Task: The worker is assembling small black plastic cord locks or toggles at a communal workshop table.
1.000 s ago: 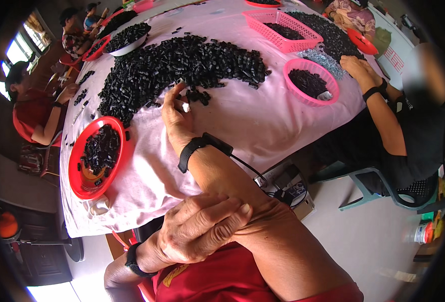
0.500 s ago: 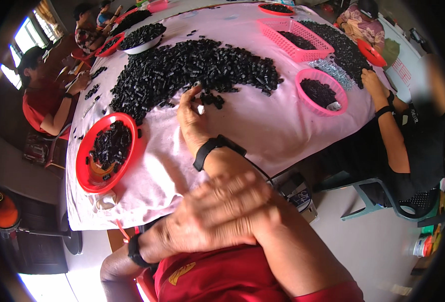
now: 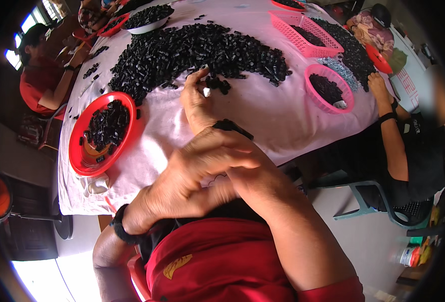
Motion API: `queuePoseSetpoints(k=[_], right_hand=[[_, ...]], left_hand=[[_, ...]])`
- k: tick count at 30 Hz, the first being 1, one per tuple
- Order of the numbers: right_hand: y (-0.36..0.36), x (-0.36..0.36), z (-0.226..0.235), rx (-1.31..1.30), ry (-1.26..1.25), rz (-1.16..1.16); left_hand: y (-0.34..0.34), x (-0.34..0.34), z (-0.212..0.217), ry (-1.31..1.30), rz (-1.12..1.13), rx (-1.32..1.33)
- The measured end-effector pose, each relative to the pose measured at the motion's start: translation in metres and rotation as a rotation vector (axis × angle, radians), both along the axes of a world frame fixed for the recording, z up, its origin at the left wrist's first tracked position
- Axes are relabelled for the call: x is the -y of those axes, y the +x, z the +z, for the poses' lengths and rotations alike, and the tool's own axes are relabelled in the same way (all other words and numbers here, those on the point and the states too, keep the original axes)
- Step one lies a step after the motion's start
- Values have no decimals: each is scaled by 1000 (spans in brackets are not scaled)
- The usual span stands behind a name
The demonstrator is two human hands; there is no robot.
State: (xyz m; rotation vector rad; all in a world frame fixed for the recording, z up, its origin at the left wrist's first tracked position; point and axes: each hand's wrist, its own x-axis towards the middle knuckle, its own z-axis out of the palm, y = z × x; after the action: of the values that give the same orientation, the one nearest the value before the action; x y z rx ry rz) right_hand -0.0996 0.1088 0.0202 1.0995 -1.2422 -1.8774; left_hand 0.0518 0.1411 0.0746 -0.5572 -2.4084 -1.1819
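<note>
Left hand slides toward the right wrist while the right hand stays at the black pile

The short black cylinders (image 3: 177, 55) lie in a broad heap on the pink-clothed worktop (image 3: 262, 121), with a small cluster at its near edge. The right hand (image 3: 196, 100) rests there, forefinger reaching the edge of the heap and the other fingers curled beneath; whether its grip is clamped on a piece I cannot tell. A white bit (image 3: 206, 92) shows by those fingers, too small to make out.

The left hand (image 3: 202, 163) is what has changed: a second ago it lay near the elbow end of the right forearm (image 3: 278, 201), and now it is close to the wristband (image 3: 232, 128), blurred. Its thumb and fingers stand apart, with no object seen between them. So only the right hand is at the cylinders.

Left of the right hand, a red bowl (image 3: 80, 126) holds more cylinders; to the right, a round pink basket (image 3: 323, 104) holds black pieces beside a silvery heap (image 3: 340, 70). Beyond that is a rectangular pink basket (image 3: 318, 51). Co-workers sit on both sides, one in red (image 3: 39, 80) at left, one in black (image 3: 418, 151) at right
</note>
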Motion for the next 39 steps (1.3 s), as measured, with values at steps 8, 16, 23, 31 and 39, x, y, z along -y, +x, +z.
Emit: queuePoseSetpoints(k=[8,16,23,31,39], right_hand=[[-12,12,-18,256,-129,26],[-18,3,-46,547,-959,340],[-55,-97,7,1415,-1321,573],[-10,-220,38,2058,-1615,109],[8,-321,-23,2013,-1696,-127]], left_hand=[[-5,-4,-11,-56,-99,11],[28,31,-15,136,239,13],[107,114,-23,790,613,-130],[220,163,-67,1291,645,126],[263,123,-112,1244,786,693]])
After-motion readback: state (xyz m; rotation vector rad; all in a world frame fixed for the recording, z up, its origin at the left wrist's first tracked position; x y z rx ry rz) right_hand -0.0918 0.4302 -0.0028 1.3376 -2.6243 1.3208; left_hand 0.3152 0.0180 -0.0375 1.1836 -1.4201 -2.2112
